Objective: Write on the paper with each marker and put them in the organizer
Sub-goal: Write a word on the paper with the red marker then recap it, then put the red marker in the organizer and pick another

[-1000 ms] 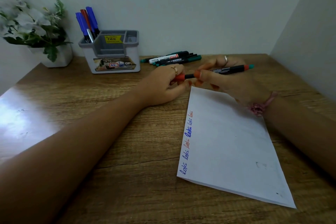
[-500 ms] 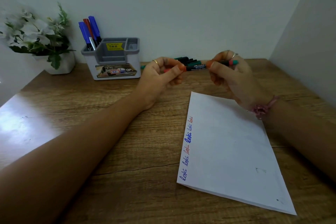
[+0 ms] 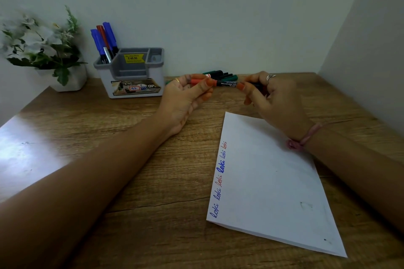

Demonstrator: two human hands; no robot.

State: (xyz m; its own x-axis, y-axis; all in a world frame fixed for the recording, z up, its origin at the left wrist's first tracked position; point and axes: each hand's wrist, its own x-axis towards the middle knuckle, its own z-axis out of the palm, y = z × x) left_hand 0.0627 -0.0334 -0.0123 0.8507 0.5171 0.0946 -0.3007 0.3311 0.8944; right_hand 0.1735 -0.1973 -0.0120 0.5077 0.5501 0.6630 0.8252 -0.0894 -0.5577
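Marker level between left hand and right hand grips.

left hand pinches red cap — right hand grips marker | above table

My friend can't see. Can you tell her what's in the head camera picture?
Two hands, left hand and right hand, hold a red-capped marker level above a wooden desk. Paper with writing lies below; a grey organizer holds markers behind.
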